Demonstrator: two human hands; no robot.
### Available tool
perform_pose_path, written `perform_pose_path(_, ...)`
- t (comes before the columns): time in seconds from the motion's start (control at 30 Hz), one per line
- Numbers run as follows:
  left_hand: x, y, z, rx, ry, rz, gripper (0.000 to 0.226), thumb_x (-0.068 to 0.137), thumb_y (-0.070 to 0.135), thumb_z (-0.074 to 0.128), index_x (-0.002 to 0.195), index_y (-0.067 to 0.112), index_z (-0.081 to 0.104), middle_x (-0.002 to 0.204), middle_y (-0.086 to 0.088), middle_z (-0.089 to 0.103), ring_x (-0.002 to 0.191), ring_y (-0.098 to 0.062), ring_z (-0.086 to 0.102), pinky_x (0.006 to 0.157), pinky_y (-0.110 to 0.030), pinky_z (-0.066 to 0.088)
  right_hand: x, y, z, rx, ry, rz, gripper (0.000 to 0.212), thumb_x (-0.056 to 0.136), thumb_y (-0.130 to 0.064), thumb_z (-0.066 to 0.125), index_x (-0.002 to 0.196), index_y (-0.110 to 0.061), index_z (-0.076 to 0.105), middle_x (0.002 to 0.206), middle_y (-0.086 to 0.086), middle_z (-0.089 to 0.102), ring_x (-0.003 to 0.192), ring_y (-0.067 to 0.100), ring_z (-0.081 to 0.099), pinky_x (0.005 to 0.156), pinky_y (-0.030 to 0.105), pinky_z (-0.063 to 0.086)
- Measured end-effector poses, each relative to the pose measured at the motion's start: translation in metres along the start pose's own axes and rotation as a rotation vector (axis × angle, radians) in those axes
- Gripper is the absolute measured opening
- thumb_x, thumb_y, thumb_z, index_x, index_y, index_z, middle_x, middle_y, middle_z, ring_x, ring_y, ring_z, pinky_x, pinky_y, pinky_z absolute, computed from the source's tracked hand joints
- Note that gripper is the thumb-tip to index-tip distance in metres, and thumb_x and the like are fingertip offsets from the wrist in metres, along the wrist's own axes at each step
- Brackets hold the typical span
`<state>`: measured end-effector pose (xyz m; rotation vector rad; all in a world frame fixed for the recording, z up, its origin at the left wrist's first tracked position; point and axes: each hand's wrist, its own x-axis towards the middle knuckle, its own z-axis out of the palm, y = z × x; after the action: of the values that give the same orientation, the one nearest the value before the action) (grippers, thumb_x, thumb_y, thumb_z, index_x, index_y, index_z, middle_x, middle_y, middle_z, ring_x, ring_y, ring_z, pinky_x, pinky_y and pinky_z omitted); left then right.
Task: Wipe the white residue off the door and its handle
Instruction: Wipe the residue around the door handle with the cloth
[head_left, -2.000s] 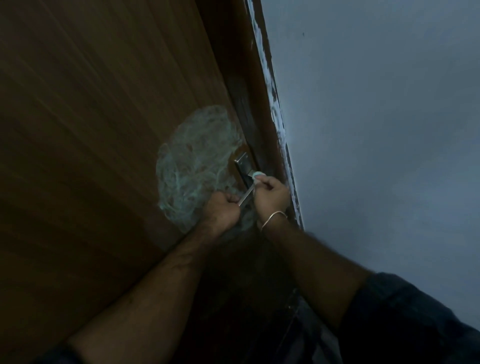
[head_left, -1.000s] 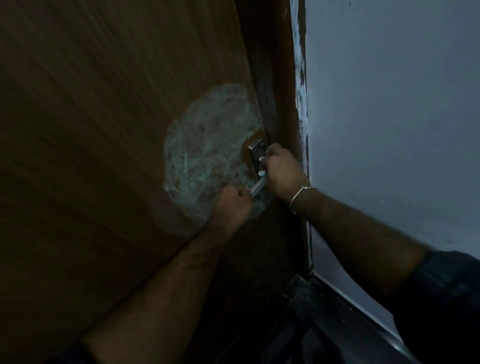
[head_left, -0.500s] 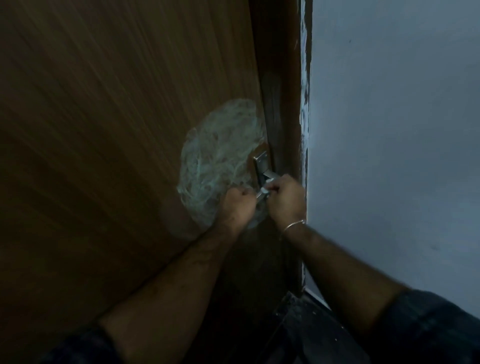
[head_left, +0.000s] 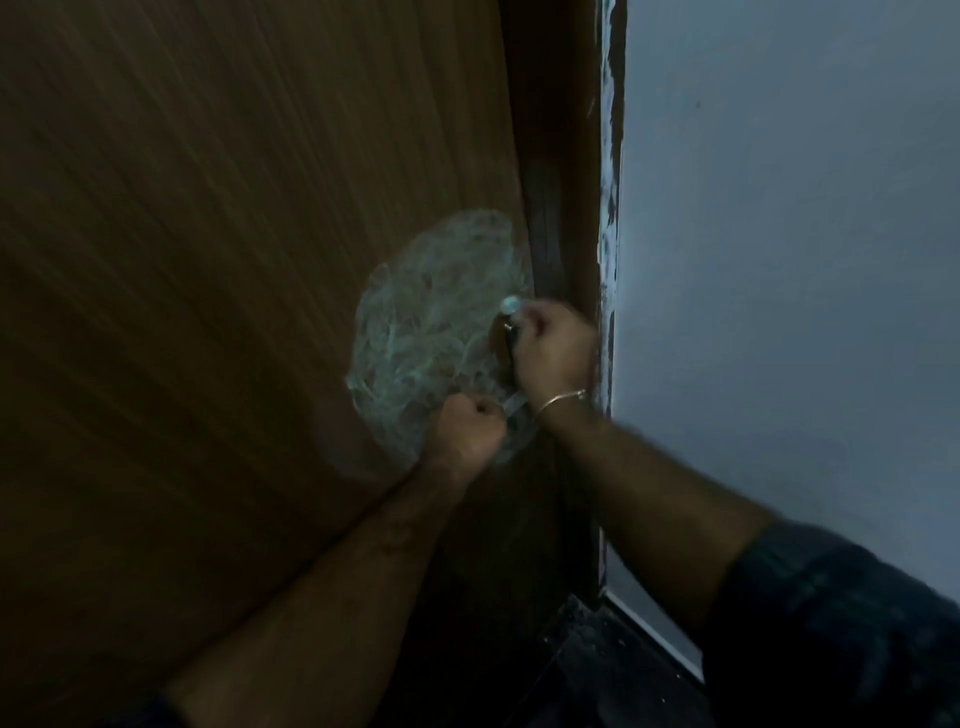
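Note:
A brown wooden door (head_left: 218, 270) fills the left of the view. A round patch of smeared white residue (head_left: 421, 332) lies on it beside the latch edge. My left hand (head_left: 470, 426) is closed around the free end of the metal lever handle (head_left: 514, 402). My right hand (head_left: 553, 351), with a thin bangle at the wrist, covers the handle's plate and pinches a small white wad (head_left: 510, 304) against the door at its top. The plate is almost wholly hidden by this hand.
The dark door frame (head_left: 561, 156) runs upright just right of the hands, with chipped white paint along its edge (head_left: 607, 218). A pale grey wall (head_left: 789, 260) fills the right side. A dark floor (head_left: 597, 670) shows at the bottom.
My right hand has moved up from the lever to the top of the handle plate with the white wad. My left hand has stayed on the lever's end.

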<state>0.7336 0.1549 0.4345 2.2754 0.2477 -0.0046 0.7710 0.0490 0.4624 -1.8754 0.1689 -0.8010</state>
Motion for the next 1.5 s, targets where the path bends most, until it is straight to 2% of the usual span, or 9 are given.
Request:
perform_pose_path(0.07,0.003,-0.004,0.003,0.022,0.025,0.012,0.023,0.090,0.024,0.055,0.087,0.011,0.073,0.084,-0.011,0.074,0.080,-0.026,0.069,0.067,-0.026,0.050,-0.009,0.005,0.006,0.003,-0.057,-0.111,0.022,0.088,0.000,0.059,0.105,-0.001,0.072,0.103,0.013,0.070,0.095,0.022,0.064,0.092,0.031,0.052)
perform_pose_path(0.2,0.005,-0.003,0.001,0.038,0.040,0.012,0.024,0.092,0.030,0.055,0.096,0.017,0.075,0.092,-0.005,0.075,0.079,-0.019,0.068,0.065,-0.018,0.044,0.021,0.014,0.006,-0.130,-0.082,-0.125,0.021,0.086,-0.002,0.058,0.102,-0.002,0.072,0.102,0.014,0.067,0.093,0.030,0.063,0.086,0.033,0.051)
perform_pose_path(0.47,0.003,0.005,-0.001,0.145,0.055,-0.007,0.028,0.092,0.032,0.053,0.089,0.011,0.071,0.071,-0.003,0.066,0.069,-0.021,0.065,0.057,-0.020,0.042,0.043,0.026,-0.026,-0.429,-0.411,-0.889,0.036,0.086,-0.012,0.038,0.092,0.005,0.070,0.098,0.021,0.067,0.084,0.038,0.062,0.074,0.038,0.049)
perform_pose_path(0.63,0.003,0.006,0.001,0.187,0.043,0.018,0.026,0.092,0.029,0.053,0.079,0.015,0.070,0.082,-0.011,0.071,0.070,-0.022,0.064,0.061,-0.024,0.045,0.026,0.047,-0.018,-0.511,-0.671,-0.970,0.028,0.092,-0.011,0.051,0.113,0.000,0.067,0.118,0.017,0.062,0.106,0.033,0.057,0.087,0.039,0.050)
perform_pose_path(0.73,0.004,0.003,0.001,0.198,0.038,0.046,0.018,0.090,0.028,0.058,0.083,0.021,0.073,0.084,-0.002,0.073,0.078,-0.017,0.065,0.068,-0.020,0.044,0.021,0.054,-0.015,-0.534,-0.674,-0.926,0.025,0.091,-0.009,0.057,0.113,-0.001,0.067,0.120,0.016,0.061,0.108,0.032,0.056,0.086,0.042,0.051)
perform_pose_path(0.93,0.006,0.002,0.002,0.214,0.050,0.092,0.015,0.087,0.020,0.059,0.084,0.020,0.074,0.080,0.005,0.070,0.086,-0.016,0.068,0.070,-0.017,0.044,0.034,0.044,-0.008,-0.154,-0.297,-0.573,0.022,0.082,0.007,0.057,0.098,0.001,0.070,0.104,0.018,0.064,0.095,0.034,0.060,0.088,0.038,0.052)
perform_pose_path(1.23,0.007,0.004,-0.002,0.212,-0.023,0.111,0.019,0.092,0.013,0.056,0.098,0.019,0.073,0.098,-0.001,0.071,0.085,-0.014,0.064,0.064,-0.019,0.046,0.011,0.066,-0.035,-0.453,-0.439,-0.412,0.020,0.082,0.000,0.062,0.099,-0.008,0.069,0.100,0.010,0.060,0.092,0.027,0.057,0.077,0.031,0.045)
perform_pose_path(1.37,0.007,0.004,-0.004,0.209,-0.007,0.135,0.015,0.089,0.013,0.062,0.086,0.022,0.074,0.087,0.002,0.071,0.077,-0.010,0.063,0.063,-0.022,0.049,-0.034,0.059,-0.023,-0.147,-0.248,-0.146,0.023,0.085,0.004,0.057,0.102,-0.006,0.069,0.104,0.010,0.062,0.092,0.020,0.058,0.079,0.021,0.044)
perform_pose_path(1.5,0.007,0.004,-0.006,0.199,-0.048,0.139,0.017,0.087,0.012,0.064,0.075,0.021,0.072,0.082,-0.001,0.072,0.075,-0.015,0.065,0.064,-0.025,0.051,-0.077,0.055,-0.015,0.182,-0.305,-0.065,0.019,0.081,0.009,0.061,0.092,-0.002,0.072,0.095,0.010,0.067,0.087,0.014,0.061,0.080,0.021,0.051)
